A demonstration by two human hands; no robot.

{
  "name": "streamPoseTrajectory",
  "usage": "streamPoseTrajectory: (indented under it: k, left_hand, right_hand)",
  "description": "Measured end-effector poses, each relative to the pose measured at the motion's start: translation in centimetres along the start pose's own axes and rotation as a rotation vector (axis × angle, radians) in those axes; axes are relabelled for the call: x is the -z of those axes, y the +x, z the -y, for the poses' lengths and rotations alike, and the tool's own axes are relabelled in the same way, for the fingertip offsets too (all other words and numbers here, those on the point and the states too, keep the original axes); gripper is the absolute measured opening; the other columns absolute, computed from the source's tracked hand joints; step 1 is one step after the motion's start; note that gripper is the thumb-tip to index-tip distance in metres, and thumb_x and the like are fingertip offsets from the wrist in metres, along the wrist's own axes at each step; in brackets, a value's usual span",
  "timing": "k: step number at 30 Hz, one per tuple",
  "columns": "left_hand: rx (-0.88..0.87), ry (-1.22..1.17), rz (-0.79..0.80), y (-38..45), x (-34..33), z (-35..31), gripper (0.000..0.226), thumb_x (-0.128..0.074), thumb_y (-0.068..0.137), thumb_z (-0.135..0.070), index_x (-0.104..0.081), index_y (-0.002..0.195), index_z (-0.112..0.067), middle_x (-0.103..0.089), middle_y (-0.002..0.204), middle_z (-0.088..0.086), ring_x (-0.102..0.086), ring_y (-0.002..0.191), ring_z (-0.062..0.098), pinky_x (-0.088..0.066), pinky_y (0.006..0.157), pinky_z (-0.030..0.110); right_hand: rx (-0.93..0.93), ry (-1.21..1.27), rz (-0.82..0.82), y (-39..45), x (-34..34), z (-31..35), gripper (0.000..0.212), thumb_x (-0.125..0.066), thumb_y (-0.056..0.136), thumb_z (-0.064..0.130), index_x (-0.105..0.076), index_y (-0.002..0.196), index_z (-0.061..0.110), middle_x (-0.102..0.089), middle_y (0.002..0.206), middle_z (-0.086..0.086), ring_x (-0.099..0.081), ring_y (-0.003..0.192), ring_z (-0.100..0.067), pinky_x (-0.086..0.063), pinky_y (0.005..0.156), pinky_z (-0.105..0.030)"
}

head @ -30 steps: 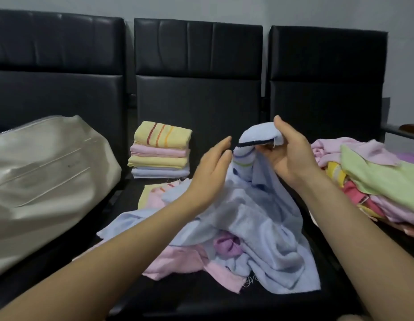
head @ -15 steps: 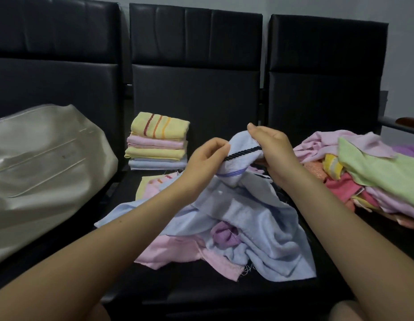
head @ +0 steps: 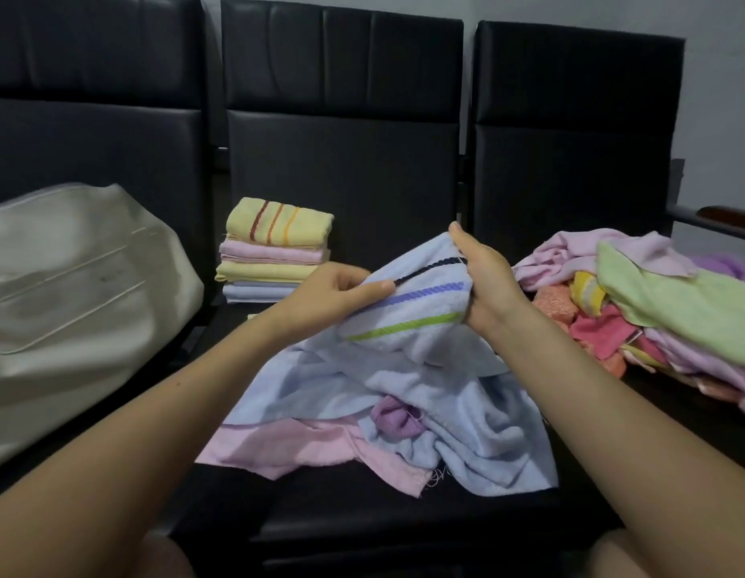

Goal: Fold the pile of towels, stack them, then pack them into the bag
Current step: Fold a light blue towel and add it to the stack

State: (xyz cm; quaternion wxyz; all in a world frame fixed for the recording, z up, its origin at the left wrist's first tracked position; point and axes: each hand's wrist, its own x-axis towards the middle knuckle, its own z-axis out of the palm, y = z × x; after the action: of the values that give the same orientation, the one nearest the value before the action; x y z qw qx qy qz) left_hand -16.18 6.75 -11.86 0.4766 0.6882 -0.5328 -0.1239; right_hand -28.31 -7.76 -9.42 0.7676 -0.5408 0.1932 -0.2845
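Note:
A light blue towel (head: 425, 310) with dark, purple and green stripes is held up over the middle seat. My left hand (head: 333, 292) pinches its left edge and my right hand (head: 485, 281) grips its right edge, stretching the striped end between them. Its lower part drapes onto a loose pink towel (head: 304, 446) and a small purple cloth (head: 393, 417). A stack of folded towels (head: 275, 252), yellow on top, stands at the back of the middle seat. The cream bag (head: 74, 310) lies on the left seat.
An unfolded pile of pink, green, orange and purple towels (head: 654, 302) fills the right seat. Three black chairs (head: 346, 152) stand in a row with tall backrests. A wooden armrest (head: 725, 214) juts out at far right.
My hands have moved apart along the blue towel's edge, spreading the striped end flat. The left hand went from open to pinching the cloth. The towel dropped a little lower.

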Motion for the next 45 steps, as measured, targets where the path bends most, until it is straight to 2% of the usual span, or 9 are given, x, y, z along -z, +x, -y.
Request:
streamPoseTrajectory:
  k: [4, 8, 17, 23, 33, 36, 38, 40, 45]
  left_hand:
    - [0.096, 0.13, 0.054, -0.2, 0.6, 1.5, 0.06, -0.067, 0.07, -0.064, -0.029, 0.046, -0.024, -0.025, 0.052, -0.007, -0.023, 0.05, 0.01, -0.018, 0.048, 0.023]
    - [0.141, 0.214, 0.027, 0.0, 1.2, 1.8, 0.066, -0.074, 0.078, -0.052, -0.026, 0.044, -0.023, -0.023, 0.051, -0.007, -0.022, 0.05, 0.011, -0.017, 0.048, 0.024]
    - [0.134, 0.536, -0.087, -1.9, 4.5, 3.1, 0.049, -0.062, 0.075, -0.058, -0.051, 0.05, -0.017, -0.04, 0.048, -0.009, -0.035, 0.051, 0.01, -0.03, 0.053, 0.027]
    - [0.128, -0.3, -0.265, -3.5, 5.4, 1.5, 0.035, -0.068, 0.075, -0.05, -0.077, 0.091, -0.019, -0.072, 0.095, 0.004, -0.065, 0.092, 0.015, -0.048, 0.083, 0.034]
    - [-0.078, -1.245, -0.337, -1.8, 9.3, -10.5, 0.051, -0.049, 0.097, -0.04, -0.054, 0.13, -0.001, -0.059, 0.128, 0.02, -0.057, 0.123, 0.032, -0.046, 0.103, 0.044]
    - [-0.138, -1.263, -0.413, -0.6, 10.9, -13.7, 0.048, -0.049, 0.097, -0.039, -0.063, 0.115, 0.004, -0.064, 0.116, 0.023, -0.064, 0.106, 0.034, -0.048, 0.1, 0.045]
    - [-0.15, -1.243, -0.414, 0.0, 11.5, -14.2, 0.039, -0.051, 0.096, -0.037, -0.067, 0.095, -0.001, -0.065, 0.096, 0.016, -0.065, 0.093, 0.029, -0.047, 0.1, 0.039]
    - [-0.087, -1.169, -0.411, 0.7, 11.5, -12.9, 0.032, -0.053, 0.096, -0.037, -0.063, 0.104, -0.007, -0.063, 0.101, 0.011, -0.062, 0.103, 0.025, -0.047, 0.101, 0.036]
    - [0.29, -0.906, -0.4, 0.0, 9.3, -3.4, 0.035, -0.054, 0.095, -0.039, -0.076, 0.076, -0.018, -0.071, 0.089, 0.005, -0.069, 0.078, 0.017, -0.054, 0.068, 0.026]
  right_hand:
    - [-0.053, 0.157, -0.093, -0.3, 1.4, 1.1, 0.059, -0.055, 0.095, 0.043, -0.052, 0.132, -0.002, -0.059, 0.129, -0.025, -0.061, 0.114, -0.037, -0.054, 0.089, -0.046]
    - [-0.034, 0.228, -0.167, -0.6, 2.4, 2.6, 0.042, -0.048, 0.099, 0.044, -0.057, 0.101, 0.003, -0.064, 0.1, -0.019, -0.062, 0.092, -0.03, -0.051, 0.072, -0.04]
    - [0.02, 0.335, -0.301, -0.8, 5.4, 3.5, 0.044, -0.039, 0.101, 0.047, -0.053, 0.111, 0.007, -0.06, 0.104, -0.014, -0.059, 0.088, -0.027, -0.047, 0.065, -0.037]
    - [0.001, 0.328, -0.269, -1.5, 6.5, 3.1, 0.048, -0.048, 0.099, 0.04, -0.05, 0.132, 0.005, -0.06, 0.126, -0.019, -0.059, 0.114, -0.034, -0.049, 0.097, -0.045]
    - [0.12, 0.336, -0.068, -0.1, 0.2, 9.6, 0.027, -0.041, 0.096, 0.008, -0.061, 0.112, 0.003, -0.067, 0.104, -0.015, -0.066, 0.093, -0.028, -0.058, 0.079, -0.035]
    - [0.172, 0.383, -0.024, 0.5, -2.6, 13.3, 0.051, -0.052, 0.069, -0.002, -0.06, 0.119, -0.002, -0.066, 0.111, -0.018, -0.064, 0.102, -0.033, -0.055, 0.088, -0.04]
    - [0.191, 0.322, -0.123, 0.2, -3.8, 14.6, 0.019, -0.038, 0.087, -0.003, -0.057, 0.085, -0.001, -0.067, 0.072, -0.015, -0.068, 0.067, -0.023, -0.054, 0.06, -0.028]
    - [0.259, 0.166, -0.28, 1.6, -3.7, 14.6, 0.037, -0.03, 0.101, 0.002, -0.038, 0.066, 0.012, -0.05, 0.051, -0.004, -0.049, 0.03, -0.004, -0.036, 0.034, -0.012]
    - [0.133, -0.414, -0.334, 7.2, 0.3, 8.6, 0.035, -0.039, 0.101, 0.004, -0.033, 0.07, 0.018, -0.037, 0.074, -0.005, -0.056, 0.043, 0.0, -0.038, 0.037, -0.009]
